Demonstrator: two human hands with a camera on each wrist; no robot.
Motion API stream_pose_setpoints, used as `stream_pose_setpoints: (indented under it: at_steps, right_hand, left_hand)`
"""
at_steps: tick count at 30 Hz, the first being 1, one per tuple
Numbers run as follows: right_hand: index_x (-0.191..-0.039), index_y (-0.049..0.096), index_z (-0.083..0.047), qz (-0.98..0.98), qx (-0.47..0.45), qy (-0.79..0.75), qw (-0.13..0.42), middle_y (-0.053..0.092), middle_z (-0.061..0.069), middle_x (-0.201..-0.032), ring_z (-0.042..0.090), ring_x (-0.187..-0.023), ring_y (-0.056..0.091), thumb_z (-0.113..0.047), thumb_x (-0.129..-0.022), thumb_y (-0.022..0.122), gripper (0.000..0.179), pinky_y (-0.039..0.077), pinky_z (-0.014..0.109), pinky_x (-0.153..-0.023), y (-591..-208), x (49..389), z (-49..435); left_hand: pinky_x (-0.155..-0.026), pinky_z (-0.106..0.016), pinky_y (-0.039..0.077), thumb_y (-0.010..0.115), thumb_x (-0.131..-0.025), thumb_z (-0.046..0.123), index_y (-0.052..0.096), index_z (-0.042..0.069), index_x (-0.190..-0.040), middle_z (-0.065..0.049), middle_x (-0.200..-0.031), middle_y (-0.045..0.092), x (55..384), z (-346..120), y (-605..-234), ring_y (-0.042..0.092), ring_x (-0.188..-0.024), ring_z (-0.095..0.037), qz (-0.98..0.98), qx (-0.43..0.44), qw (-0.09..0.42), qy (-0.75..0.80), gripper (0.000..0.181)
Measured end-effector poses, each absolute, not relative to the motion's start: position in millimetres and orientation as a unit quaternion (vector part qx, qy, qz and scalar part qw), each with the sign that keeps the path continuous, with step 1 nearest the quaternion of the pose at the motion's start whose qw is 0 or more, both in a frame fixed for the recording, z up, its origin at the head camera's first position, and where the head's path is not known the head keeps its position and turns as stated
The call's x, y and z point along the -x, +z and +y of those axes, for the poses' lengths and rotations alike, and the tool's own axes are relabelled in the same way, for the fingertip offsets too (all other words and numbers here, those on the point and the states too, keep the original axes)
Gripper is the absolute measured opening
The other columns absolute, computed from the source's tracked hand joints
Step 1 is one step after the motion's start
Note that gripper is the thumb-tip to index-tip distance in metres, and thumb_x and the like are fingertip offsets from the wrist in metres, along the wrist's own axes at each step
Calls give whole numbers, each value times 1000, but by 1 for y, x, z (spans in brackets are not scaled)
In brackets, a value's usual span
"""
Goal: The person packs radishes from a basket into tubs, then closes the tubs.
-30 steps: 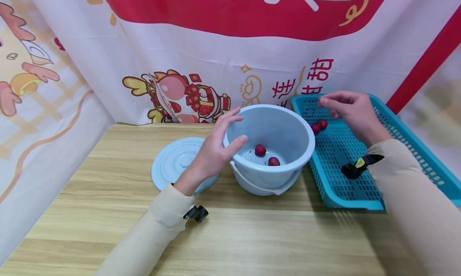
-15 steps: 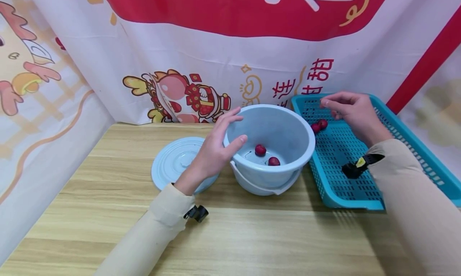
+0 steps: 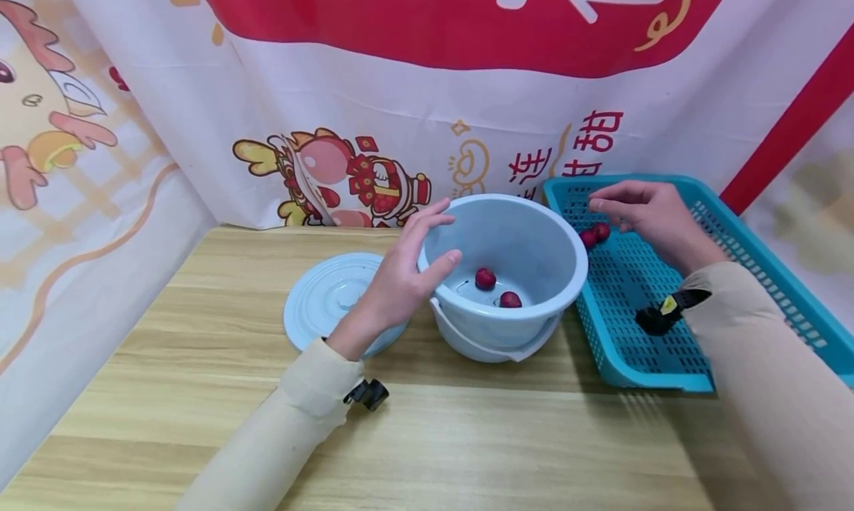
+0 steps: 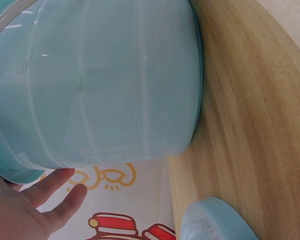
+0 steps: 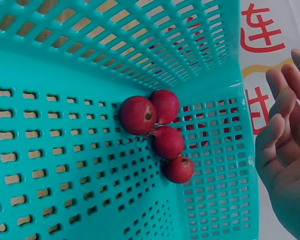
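A light blue bucket [image 3: 527, 236] stands upright, two red radishes [image 3: 485, 278] on its bottom. At its left rim is my left hand [image 3: 403, 274], with spread, relaxed fingers and thumb; in the left wrist view the fingertips [image 4: 65, 175] lie right by the outer wall. My right hand [image 3: 657, 218] hovers over the far end of a teal basket [image 3: 627, 296], fingers loosely bent and nothing between them. Several radishes [image 5: 138, 115] cluster in the basket's corner in the right wrist view, apart from that hand; the head view shows only part of the cluster.
The bucket's round lid [image 3: 323, 296] lies flat on the wooden table [image 3: 467, 444], left of the bucket and partly behind my left forearm. A printed cloth [image 3: 400, 96] hangs along the table's back edge. The basket's perforated walls stand close to the bucket's right side.
My right hand has sunk slightly toward the basket. The left hand, bucket and radishes stay in place; the head view has shifted a little.
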State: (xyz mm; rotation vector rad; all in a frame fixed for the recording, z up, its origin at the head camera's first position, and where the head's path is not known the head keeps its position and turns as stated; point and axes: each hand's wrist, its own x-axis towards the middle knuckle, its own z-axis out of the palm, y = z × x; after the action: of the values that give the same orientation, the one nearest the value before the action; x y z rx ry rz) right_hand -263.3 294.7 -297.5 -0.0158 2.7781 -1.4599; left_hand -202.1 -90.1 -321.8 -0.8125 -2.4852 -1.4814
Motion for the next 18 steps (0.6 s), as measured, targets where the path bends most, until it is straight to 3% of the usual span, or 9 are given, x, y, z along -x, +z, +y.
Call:
stream_pose_setpoints:
  at_steps: [6, 18]
  right_hand:
    - [-143, 65, -18, 895, 7, -446, 9, 65, -20, -118, 21, -111, 59, -60, -94, 71, 65, 58, 24, -81, -301, 263, 295]
    - [-142, 66, -20, 904, -2, -426, 30, 66, -5, -130, 24, -117, 59, -55, -98, 70, 56, 58, 28, -83, -305, 268, 298]
  left_hand:
    - [-124, -63, 39, 56, -102, 43, 48, 13, -155, 7, -175, 28, 202, -89, -323, 31, -161, -22, -827, 268, 65, -491, 61]
    - [-124, -63, 39, 56, -102, 44, 47, 14, -155, 8, -175, 27, 201, -89, -322, 30, -162, -22, -828, 264, 65, -490, 62]
